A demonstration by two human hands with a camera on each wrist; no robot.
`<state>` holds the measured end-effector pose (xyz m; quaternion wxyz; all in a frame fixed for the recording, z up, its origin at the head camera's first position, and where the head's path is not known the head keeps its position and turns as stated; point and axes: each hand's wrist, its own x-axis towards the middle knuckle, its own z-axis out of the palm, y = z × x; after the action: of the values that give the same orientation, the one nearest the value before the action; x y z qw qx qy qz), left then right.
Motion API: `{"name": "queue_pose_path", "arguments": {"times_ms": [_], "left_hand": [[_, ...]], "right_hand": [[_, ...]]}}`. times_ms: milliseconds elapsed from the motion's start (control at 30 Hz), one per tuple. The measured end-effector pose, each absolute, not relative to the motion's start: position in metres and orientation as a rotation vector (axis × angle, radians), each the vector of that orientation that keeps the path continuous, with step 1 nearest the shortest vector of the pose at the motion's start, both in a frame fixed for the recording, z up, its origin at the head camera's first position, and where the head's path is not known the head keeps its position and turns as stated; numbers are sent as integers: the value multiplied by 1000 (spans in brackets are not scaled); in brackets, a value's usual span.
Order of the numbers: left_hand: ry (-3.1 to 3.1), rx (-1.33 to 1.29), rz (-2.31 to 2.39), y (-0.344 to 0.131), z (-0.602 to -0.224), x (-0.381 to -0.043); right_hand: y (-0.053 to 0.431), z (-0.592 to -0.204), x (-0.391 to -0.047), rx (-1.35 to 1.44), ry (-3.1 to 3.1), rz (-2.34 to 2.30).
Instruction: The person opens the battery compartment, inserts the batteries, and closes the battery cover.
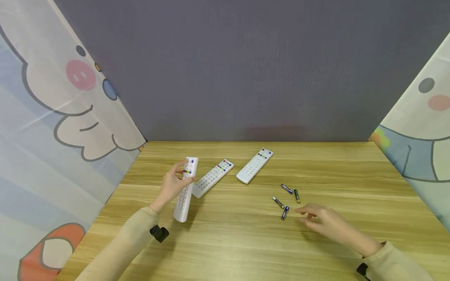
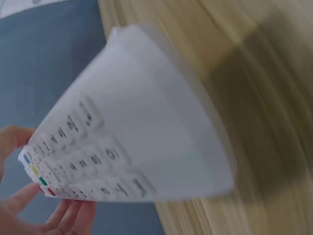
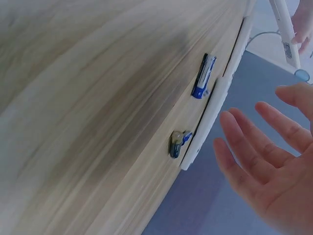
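My left hand point(image 1: 172, 185) grips a white remote control point(image 1: 183, 197) by its upper end, with the thumb on one edge and fingers on the other. Its long body tilts down toward me, buttons facing up, and casts a shadow on the wood. In the left wrist view the lower end of this remote point(image 2: 146, 112) fills the middle, with fingertips at its far end. Several small batteries lie loose on the right, among them a green one point(image 1: 297, 196) and a blue one point(image 1: 285, 212). Just right of them hovers my right hand point(image 1: 327, 222), fingers loosely bent and holding nothing.
Two more white remotes lie button side up on the wooden table point(image 1: 225, 249): one remote point(image 1: 213, 178) beside the held one, another remote point(image 1: 254, 166) farther back. A dark grey panel point(image 1: 260, 70) stands behind the table. Cartoon-printed cloths point(image 1: 45, 128) hang at both sides.
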<state>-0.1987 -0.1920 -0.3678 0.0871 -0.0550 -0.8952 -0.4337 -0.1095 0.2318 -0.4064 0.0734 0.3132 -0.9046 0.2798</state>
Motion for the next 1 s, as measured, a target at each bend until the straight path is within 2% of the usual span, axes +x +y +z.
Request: {"name": "queue_pose_path", "arguments": {"times_ms": [467,1000], "left_hand": [[-2867,-189,-826,-226,-374,-229],[-2981,-152,-697,-241,-387,-247]], "right_hand": [[240,-407,-114,878,-2779,789],[243,-409,-117,818,-2885,820]]}}
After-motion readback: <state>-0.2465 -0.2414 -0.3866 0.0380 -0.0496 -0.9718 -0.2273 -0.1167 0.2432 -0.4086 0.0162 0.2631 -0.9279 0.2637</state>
